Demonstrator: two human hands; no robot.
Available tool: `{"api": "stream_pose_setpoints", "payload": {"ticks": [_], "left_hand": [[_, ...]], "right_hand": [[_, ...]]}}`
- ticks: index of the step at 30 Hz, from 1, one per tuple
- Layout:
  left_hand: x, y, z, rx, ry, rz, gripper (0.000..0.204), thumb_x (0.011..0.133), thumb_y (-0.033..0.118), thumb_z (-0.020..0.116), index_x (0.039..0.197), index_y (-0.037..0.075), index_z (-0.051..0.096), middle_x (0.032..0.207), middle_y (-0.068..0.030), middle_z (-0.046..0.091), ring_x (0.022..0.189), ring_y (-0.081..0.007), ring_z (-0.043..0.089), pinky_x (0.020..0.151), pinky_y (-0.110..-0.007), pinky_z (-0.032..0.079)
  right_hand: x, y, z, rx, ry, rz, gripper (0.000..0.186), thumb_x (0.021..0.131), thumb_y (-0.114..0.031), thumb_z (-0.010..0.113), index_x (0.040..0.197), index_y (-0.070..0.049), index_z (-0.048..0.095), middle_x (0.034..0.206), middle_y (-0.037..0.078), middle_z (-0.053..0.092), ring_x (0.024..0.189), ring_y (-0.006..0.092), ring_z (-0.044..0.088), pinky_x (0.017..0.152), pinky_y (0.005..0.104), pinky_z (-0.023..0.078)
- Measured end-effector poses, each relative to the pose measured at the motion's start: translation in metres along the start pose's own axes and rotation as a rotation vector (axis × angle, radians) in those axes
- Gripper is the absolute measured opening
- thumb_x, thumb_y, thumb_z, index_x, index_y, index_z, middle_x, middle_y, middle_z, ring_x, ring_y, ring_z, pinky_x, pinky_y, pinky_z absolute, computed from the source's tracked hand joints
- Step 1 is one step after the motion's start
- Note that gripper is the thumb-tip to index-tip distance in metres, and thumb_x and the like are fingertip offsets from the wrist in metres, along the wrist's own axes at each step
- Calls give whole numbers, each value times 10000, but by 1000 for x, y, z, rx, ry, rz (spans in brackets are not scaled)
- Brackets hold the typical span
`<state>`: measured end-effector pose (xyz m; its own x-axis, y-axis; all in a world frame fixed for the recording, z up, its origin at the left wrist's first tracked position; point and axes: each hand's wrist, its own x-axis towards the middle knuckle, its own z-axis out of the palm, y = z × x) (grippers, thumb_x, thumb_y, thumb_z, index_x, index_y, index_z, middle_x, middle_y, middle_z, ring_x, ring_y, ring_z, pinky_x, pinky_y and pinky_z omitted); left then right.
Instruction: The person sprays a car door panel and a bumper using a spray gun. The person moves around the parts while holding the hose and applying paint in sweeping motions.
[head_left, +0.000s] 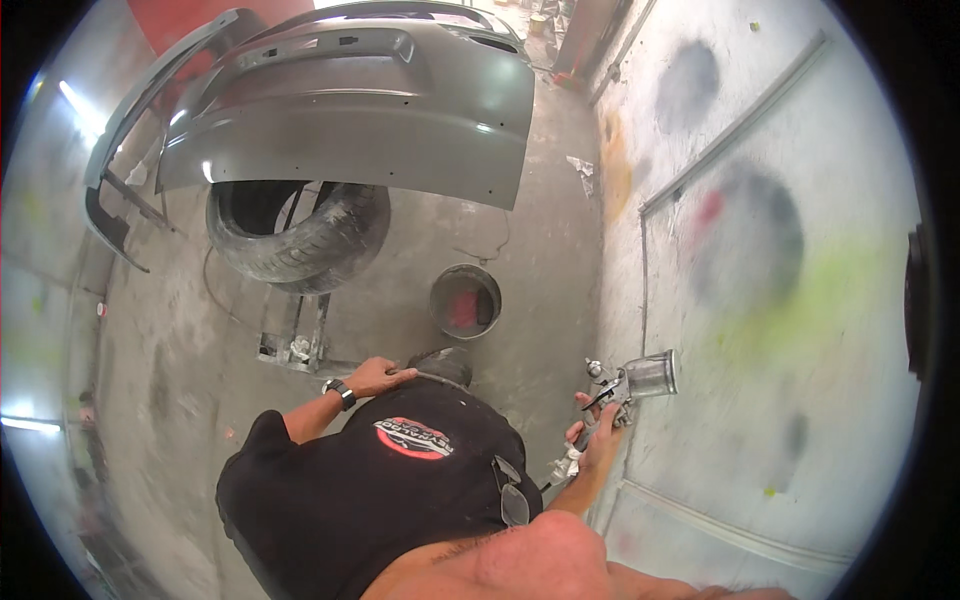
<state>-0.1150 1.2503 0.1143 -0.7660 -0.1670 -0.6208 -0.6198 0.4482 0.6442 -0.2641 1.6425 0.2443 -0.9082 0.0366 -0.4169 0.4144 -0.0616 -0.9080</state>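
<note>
My right hand [595, 435] grips a metal paint spray gun [612, 400], whose silver cup [651, 374] points toward the right wall. My left hand [383, 378], with a watch on its wrist, is closed on a thin hose [435, 383] that curves across the front of my black shirt [340, 480]. A pair of glasses [512, 497] hangs on the shirt. A round bucket [465, 303] with red material inside stands on the floor in front of me.
A grey car tailgate panel [350, 130] is raised ahead over stacked tyres [300, 255], with a curved part [118, 195] at its left. A metal stand base [300, 345] lies on the concrete floor [170, 300]. The paint-spotted wall [760, 430] rises close on my right.
</note>
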Motion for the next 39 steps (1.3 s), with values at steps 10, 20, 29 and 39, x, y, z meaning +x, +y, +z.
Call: {"api": "stream_pose_setpoints", "payload": {"ticks": [10,20,29,39], "left_hand": [[55,51,16,58,-39,35,838,812,782,561,666,-42,611,587,-142,515,590,-219,494,566,-417,363],[133,117,60,-178,51,-68,775,836,750,569,625,4,569,581,-82,491,584,-184,462,552,-390,336],[136,143,86,-308,252,-33,739,861,676,610,603,-5,486,558,-94,400,570,-185,363,546,-400,310],[134,188,111,-545,563,-60,656,894,571,646,646,-14,482,584,-91,421,590,-160,365,541,-374,332]], "right_hand": [[71,-63,-4,-35,-90,-111,432,1045,-376,455,1123,28,586,988,132,698,413,162,539,376,274,405],[193,-147,22,-187,-259,-115,599,1030,-518,423,1245,25,557,939,142,676,397,156,526,367,259,367],[276,-227,71,-598,-519,-318,445,1032,-409,474,1156,-4,609,893,94,671,417,111,519,375,241,358],[369,-297,168,-598,-551,-506,401,994,-411,591,1004,-14,645,808,44,657,439,95,540,389,224,378]]}}
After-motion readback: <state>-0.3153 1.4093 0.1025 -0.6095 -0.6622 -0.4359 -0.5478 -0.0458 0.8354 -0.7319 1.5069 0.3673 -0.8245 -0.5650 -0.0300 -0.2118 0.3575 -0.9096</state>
